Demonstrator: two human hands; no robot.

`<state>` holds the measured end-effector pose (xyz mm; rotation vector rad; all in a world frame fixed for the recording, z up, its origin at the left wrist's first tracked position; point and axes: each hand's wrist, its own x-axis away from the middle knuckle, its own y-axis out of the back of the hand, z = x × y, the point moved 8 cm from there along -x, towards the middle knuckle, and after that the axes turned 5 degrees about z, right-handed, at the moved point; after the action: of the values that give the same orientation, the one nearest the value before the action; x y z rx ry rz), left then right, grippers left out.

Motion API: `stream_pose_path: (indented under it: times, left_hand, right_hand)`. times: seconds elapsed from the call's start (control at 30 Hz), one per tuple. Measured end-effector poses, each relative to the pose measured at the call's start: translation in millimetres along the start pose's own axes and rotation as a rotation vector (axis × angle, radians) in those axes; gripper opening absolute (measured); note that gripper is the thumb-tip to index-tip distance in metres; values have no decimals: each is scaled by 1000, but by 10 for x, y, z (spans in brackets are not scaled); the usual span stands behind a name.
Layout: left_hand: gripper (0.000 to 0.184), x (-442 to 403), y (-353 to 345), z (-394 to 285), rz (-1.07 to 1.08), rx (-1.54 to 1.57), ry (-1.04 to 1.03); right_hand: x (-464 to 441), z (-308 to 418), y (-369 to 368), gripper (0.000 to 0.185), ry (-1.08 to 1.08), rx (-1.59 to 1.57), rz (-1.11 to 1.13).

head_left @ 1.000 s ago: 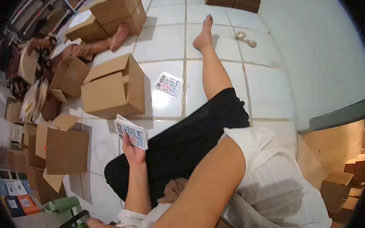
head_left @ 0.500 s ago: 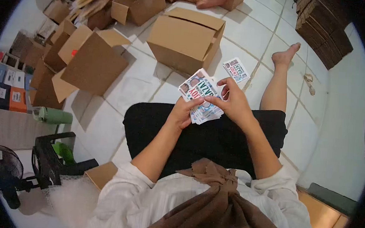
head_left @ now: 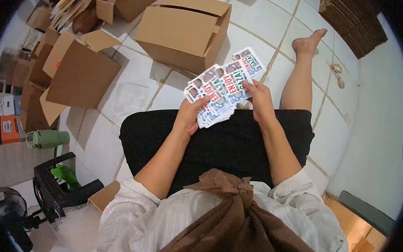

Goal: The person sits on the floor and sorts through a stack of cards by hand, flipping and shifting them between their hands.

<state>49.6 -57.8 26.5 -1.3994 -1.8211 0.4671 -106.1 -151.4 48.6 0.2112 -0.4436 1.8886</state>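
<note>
My left hand point(head_left: 188, 116) is closed around a fanned stack of printed cards point(head_left: 215, 110), thumb on top, above my lap. My right hand point(head_left: 263, 103) pinches the right edge of another card point(head_left: 234, 80), thumb on its face. That card overlaps the upper right of the stack; whether it is a single one cannot be made out. The cards are white with red and green lettering reading "ENJOY" and "GAZA!" and small round pictures. More of the same cards point(head_left: 255, 60) lie on the tiled floor just beyond, partly covered by the held ones.
A closed cardboard box point(head_left: 177, 30) stands ahead on the tiles. Open boxes point(head_left: 84, 77) are at the left, near a green tumbler point(head_left: 48, 139) and a small fan point(head_left: 9, 206). Flattened cardboard point(head_left: 353, 22) is stacked at the upper right. My outstretched leg point(head_left: 301, 76) lies on the right.
My right hand has drawn a card out toward the right, spreading the cards apart. The view has shifted, so the boxes appear farther left and higher.
</note>
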Motion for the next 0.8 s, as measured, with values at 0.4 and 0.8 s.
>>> stream_pose_path:
  times: [0.4, 0.8]
  left_hand:
    - [31, 115, 428, -93, -296, 148, -143]
    - [32, 18, 289, 123, -179, -49, -53]
  right_hand:
    - [-261, -497, 375, 35, 232, 1070, -406]
    - [-416, -501, 103, 20, 5, -4, 24]
